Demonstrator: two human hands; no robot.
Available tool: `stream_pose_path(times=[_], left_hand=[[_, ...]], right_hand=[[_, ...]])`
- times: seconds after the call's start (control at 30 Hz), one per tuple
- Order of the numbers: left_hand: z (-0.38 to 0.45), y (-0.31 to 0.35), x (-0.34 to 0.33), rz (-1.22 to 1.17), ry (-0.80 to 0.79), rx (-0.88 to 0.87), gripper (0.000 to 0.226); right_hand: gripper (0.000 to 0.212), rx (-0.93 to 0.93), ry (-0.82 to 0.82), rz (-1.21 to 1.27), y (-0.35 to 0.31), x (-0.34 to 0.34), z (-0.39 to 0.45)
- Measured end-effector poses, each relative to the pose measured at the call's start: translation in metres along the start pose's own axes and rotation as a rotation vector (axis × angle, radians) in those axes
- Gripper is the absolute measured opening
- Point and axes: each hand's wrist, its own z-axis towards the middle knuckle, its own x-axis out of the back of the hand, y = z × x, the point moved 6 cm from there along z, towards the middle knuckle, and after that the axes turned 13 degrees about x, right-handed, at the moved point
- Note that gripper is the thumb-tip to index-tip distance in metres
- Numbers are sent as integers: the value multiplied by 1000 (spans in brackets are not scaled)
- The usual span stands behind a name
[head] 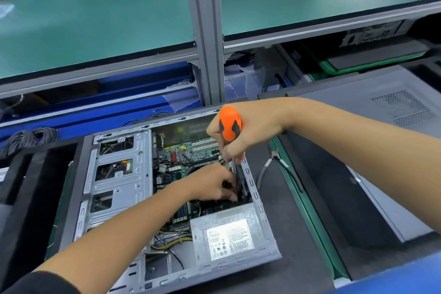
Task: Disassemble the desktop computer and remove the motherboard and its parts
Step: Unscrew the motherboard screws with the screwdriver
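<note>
An open desktop case (119, 188) lies on its side in front of me. Inside it the green motherboard (181, 153) shows, with a grey power supply (229, 236) at the near right corner. My right hand (241, 133) grips an orange-handled screwdriver (229, 124), held upright, and its shaft runs down to the board near the case's right wall. My left hand (212, 186) reaches into the case, fingers curled around the shaft's lower end by the tip. What lies under those fingers is hidden.
Grey-handled pliers (272, 164) lie on the dark mat right of the case. A second closed computer case (381, 112) sits at far right. A metal frame post (205, 31) and green shelf (95, 24) rise behind. A black tray (23, 174) sits at left.
</note>
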Motion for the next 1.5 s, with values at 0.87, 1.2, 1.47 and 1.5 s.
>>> stream_pose_path(times=[0.87, 1.2, 1.47, 1.5], left_hand=[[3, 7, 0, 18, -123, 4, 23], [4, 4, -1, -43, -107, 35, 16], [4, 4, -2, -8, -69, 15, 12], [4, 4, -2, -8, -68, 14, 14]], right_hand=[[35, -29, 10, -11, 7, 2, -1], [34, -17, -10, 35, 8, 3, -1], [34, -28, -19, 15, 6, 1, 1], [34, -21, -20, 25, 6, 1, 1]])
